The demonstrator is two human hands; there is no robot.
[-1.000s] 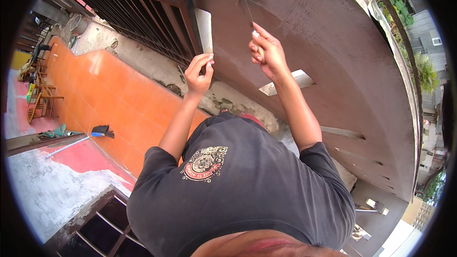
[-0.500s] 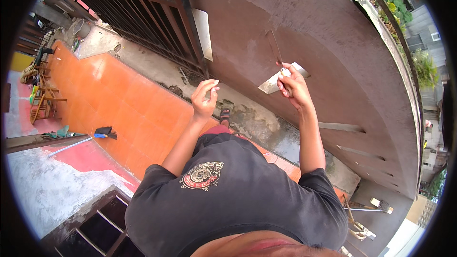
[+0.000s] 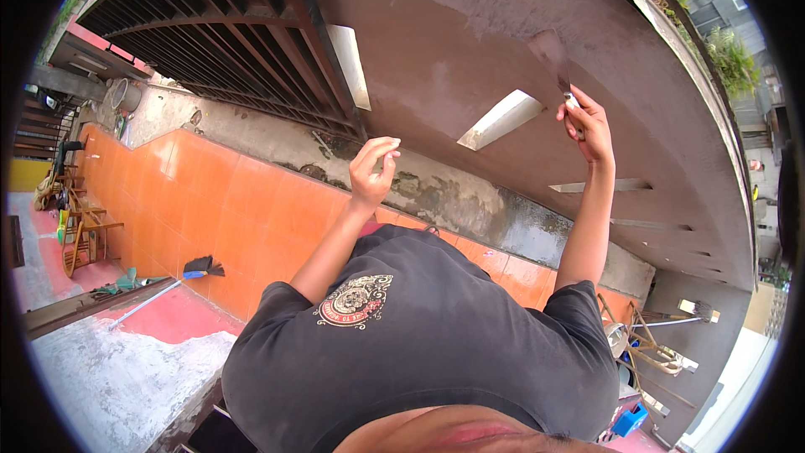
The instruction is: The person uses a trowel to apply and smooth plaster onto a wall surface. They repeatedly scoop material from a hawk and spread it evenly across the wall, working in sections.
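Nearest my view is the wearer's dark T-shirt point(image 3: 444, 335), with a round printed emblem on it. Beyond it I have the left hand point(image 3: 371, 172) out in front, fingers loosely curled, a small gap between thumb and fingertips, nothing visible in the grasp. Off to its right, I have the right hand point(image 3: 592, 130) closed around the handle of a flat-bladed scraper point(image 3: 553, 57). The blade points up and away from the fingers, in front of the brown wall point(image 3: 428, 50); I can't tell whether it touches the surface. A pale slot point(image 3: 501, 120) opens in the wall just left of that hand. Left of the wall stands a dark slatted gate point(image 3: 226, 29). Out on the orange tiles point(image 3: 251, 193) I see a blue-and-black broom head point(image 3: 204, 267), then a wooden chair point(image 3: 84, 239), and farther back a grey bucket point(image 3: 126, 95).
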